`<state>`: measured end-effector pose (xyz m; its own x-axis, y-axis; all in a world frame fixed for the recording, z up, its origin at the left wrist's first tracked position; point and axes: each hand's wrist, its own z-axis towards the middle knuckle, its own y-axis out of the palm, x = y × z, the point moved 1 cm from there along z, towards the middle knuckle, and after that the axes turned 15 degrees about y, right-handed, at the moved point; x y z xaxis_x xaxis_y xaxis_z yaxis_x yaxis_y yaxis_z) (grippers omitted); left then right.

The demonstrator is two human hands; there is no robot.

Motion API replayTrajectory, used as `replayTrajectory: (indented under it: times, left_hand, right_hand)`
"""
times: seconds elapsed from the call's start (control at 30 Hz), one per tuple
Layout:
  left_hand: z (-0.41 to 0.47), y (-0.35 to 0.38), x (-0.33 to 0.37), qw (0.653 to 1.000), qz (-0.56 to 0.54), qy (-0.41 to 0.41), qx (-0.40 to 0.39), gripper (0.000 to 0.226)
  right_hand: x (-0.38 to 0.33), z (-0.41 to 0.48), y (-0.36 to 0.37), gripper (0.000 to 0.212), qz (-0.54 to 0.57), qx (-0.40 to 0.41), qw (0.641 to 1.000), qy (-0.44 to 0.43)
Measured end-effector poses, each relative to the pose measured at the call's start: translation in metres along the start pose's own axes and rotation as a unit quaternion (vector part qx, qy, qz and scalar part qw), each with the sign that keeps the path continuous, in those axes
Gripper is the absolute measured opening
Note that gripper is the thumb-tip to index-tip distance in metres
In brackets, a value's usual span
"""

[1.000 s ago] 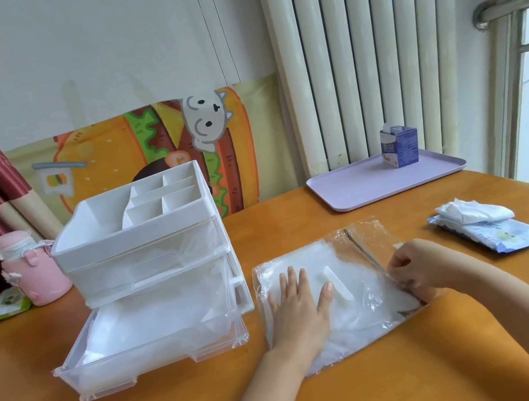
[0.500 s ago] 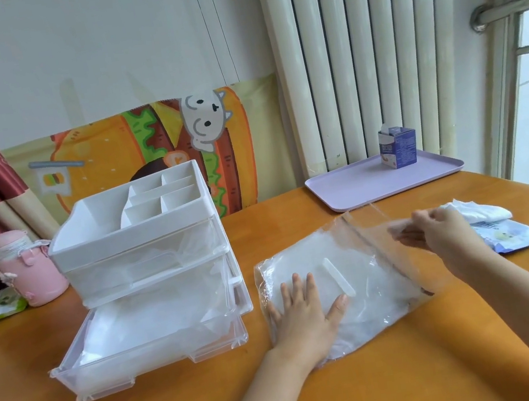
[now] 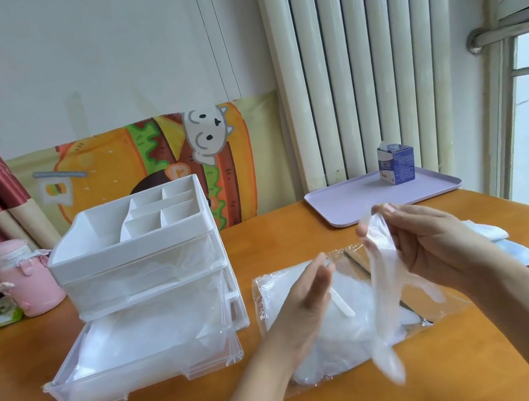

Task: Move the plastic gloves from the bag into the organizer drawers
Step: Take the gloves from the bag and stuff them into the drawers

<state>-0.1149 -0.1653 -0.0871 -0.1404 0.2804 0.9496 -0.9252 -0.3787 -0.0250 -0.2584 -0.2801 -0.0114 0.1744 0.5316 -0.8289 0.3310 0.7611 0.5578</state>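
Right hand pinches one plastic glove by its top end, dangling over the bag; left hand fingers straight, holding nothing (over bag too); organizer at bag's 9 o'clock, bottom drawer pulled out.

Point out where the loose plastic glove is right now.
In the head view, the plastic glove hangs right of centre, pinched at its top by the right hand, over the bag and just right of the left hand.

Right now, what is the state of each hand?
Left hand: open, holding nothing.
Right hand: pinching a thin transparent plastic glove.
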Motion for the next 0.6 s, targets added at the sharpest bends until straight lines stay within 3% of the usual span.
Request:
replayTrajectory:
  times: [0.1, 0.17, 0.27, 0.37, 0.43, 0.5, 0.6]
  left_hand:
    - [0.001, 0.006, 0.002, 0.998, -0.024, 0.014, -0.05, 0.133]
    - [-0.002, 0.005, 0.001, 0.992, -0.079, -0.006, -0.1, 0.13]
    - [-0.011, 0.01, 0.001, 0.965, -0.196, -0.059, -0.167, 0.109]
    - [-0.015, 0.011, 0.005, 0.951, -0.225, -0.041, -0.207, 0.079]
    - [-0.015, 0.007, 0.011, 0.959, -0.201, -0.047, -0.194, 0.07]
    - [-0.011, 0.002, 0.013, 0.975, -0.16, -0.066, -0.142, 0.047]
    - [-0.007, -0.001, 0.021, 0.997, -0.039, -0.054, -0.025, 0.005]
  right_hand:
    - [0.005, -0.002, 0.003, 0.041, 0.0, -0.07, 0.997, 0.044]
    - [0.009, -0.001, 0.001, 0.048, -0.015, -0.091, 0.994, 0.055]
    - [0.012, 0.001, 0.0, 0.038, -0.016, -0.086, 0.994, 0.059]
    - [0.009, 0.005, -0.004, 0.017, -0.012, -0.047, 0.997, 0.059]
    - [0.008, 0.008, -0.007, 0.03, -0.04, -0.014, 0.998, 0.05]
    - [0.007, 0.01, -0.011, 0.041, -0.033, 0.024, 0.999, 0.035]
    - [0.007, 0.015, -0.019, 0.033, -0.018, 0.097, 0.995, 0.013]
